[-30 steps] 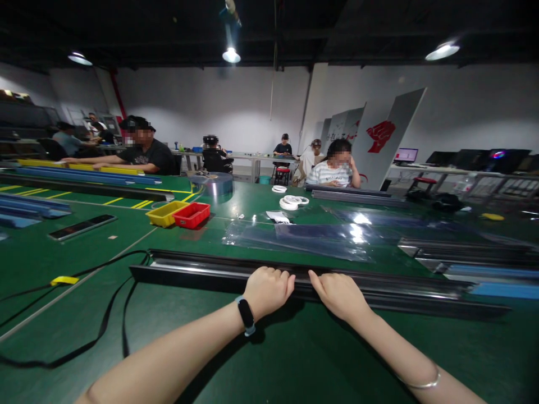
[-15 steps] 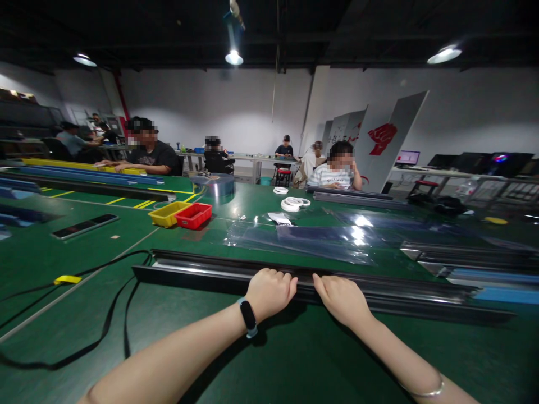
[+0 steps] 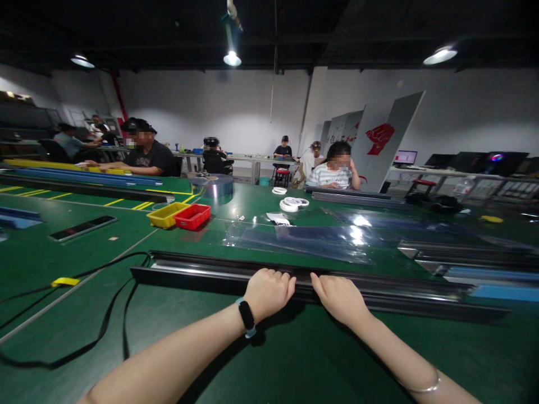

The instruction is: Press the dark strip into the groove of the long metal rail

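A long black metal rail (image 3: 189, 273) lies across the green table (image 3: 295, 359) in front of me. My left hand (image 3: 268, 292), with a dark band on the wrist, curls its fingers over the rail's near edge at the middle. My right hand (image 3: 340, 297) grips the same edge just to the right, a thin bangle further down that forearm. Both hands rest side by side, a small gap between them.
A black strap (image 3: 105, 325) with a yellow tag (image 3: 64, 281) snakes at the left. Clear plastic sheets (image 3: 303, 238), a yellow bin (image 3: 167, 214), a red bin (image 3: 192, 215) and tape rolls (image 3: 291, 203) lie beyond. More rails (image 3: 471, 255) stack at right. Other people sit at the far tables.
Nothing has visibly changed beyond a slight shift of the view; both hands stay on the rail.
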Demonstrator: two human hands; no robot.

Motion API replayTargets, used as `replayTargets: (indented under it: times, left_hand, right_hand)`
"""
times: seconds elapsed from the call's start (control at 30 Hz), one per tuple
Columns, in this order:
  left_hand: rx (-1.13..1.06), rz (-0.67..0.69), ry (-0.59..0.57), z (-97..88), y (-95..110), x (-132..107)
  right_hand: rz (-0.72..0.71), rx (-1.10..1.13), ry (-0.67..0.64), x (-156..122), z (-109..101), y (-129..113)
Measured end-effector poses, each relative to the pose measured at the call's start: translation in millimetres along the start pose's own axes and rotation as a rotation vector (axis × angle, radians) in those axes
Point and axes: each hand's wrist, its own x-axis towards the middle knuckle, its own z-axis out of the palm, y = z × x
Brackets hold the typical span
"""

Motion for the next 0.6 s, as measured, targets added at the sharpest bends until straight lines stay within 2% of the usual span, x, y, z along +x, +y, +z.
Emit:
replayTargets:
  times: [0.2,0.43,0.6]
  left_hand:
    - [0.013,0.004,-0.006,0.8,-0.7,0.2]
    - [0.014,0.003,-0.009,1.7,-0.4,-0.3]
    - [0.006,0.011,0.008,2.0,-0.4,-0.1]
  right_hand:
    - [0.015,0.02,0.018,-0.1,0.7,-0.1]
    - [-0.014,-0.008,0.016,-1.5,3.1,1.5]
    - [-0.068,-0.073,0.064,-1.9,7.0,2.6]
